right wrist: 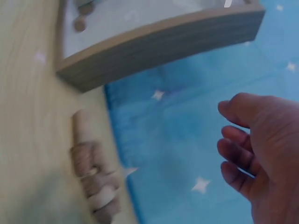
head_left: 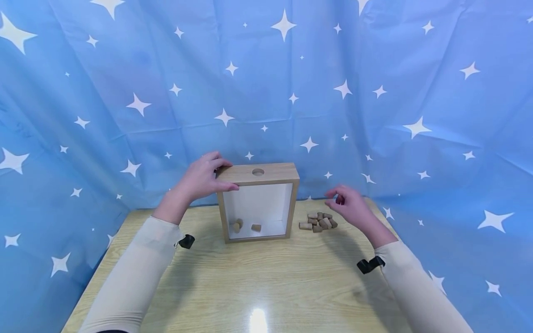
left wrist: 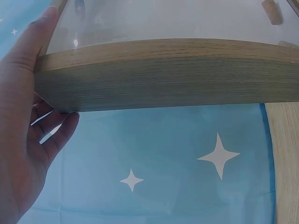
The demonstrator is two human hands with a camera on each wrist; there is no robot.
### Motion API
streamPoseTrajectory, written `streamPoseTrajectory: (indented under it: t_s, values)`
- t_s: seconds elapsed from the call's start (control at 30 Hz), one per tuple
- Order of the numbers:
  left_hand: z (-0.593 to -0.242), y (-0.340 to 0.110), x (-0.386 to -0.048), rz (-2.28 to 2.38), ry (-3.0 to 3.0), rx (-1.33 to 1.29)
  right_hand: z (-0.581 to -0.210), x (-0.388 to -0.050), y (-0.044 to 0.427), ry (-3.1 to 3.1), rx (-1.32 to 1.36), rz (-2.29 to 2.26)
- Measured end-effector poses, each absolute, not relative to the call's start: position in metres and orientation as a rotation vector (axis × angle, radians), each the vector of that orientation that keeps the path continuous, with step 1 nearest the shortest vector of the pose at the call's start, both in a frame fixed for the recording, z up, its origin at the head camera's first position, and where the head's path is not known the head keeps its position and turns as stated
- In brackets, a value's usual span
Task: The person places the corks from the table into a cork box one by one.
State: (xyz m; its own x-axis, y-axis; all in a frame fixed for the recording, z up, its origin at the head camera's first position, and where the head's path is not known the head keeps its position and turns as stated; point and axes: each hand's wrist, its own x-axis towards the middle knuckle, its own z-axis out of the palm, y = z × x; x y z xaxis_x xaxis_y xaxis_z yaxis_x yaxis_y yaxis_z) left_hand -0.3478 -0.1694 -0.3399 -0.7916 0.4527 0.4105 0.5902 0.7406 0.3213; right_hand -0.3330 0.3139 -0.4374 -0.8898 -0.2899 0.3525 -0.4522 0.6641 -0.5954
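A wooden box frame (head_left: 258, 175) with a round hole in its top edge and a clear front stands upright on the table. My left hand (head_left: 202, 178) grips its top left corner; in the left wrist view the thumb of that hand (left wrist: 23, 126) lies on the front edge and the fingers reach behind the side. A few corks (head_left: 256, 227) lie inside at the bottom. Right of the box is a pile of corks (head_left: 320, 222). Above and right of the pile, my right hand (head_left: 351, 208) hangs in the air, fingers loosely bent, with nothing visible between them (right wrist: 266, 144).
The light wooden table (head_left: 250, 277) extends in front of the box. A blue curtain with white stars (head_left: 266, 92) hangs close behind the box and along both sides. The cork pile lies near the table's back edge, with one cork (head_left: 305, 226) at its left end.
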Motion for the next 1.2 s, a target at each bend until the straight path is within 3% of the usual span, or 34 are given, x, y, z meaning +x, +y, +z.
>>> streamPoseTrajectory:
  t_s: [0.37,0.67,1.2]
  values:
    - [-0.341,-0.17,-0.348,-0.635,-2.638,-0.809,-0.499,-0.33,0.325,-2.75,0.615,1.07]
    - [-0.342,-0.171,-0.349,-0.625,-2.639,-0.811,-0.521,-0.328,0.314,-2.805,0.577,1.217]
    - [-0.342,-0.17,-0.349,-0.631,-2.635,-0.811,-0.55,-0.327,0.302,-2.841,0.566,1.093]
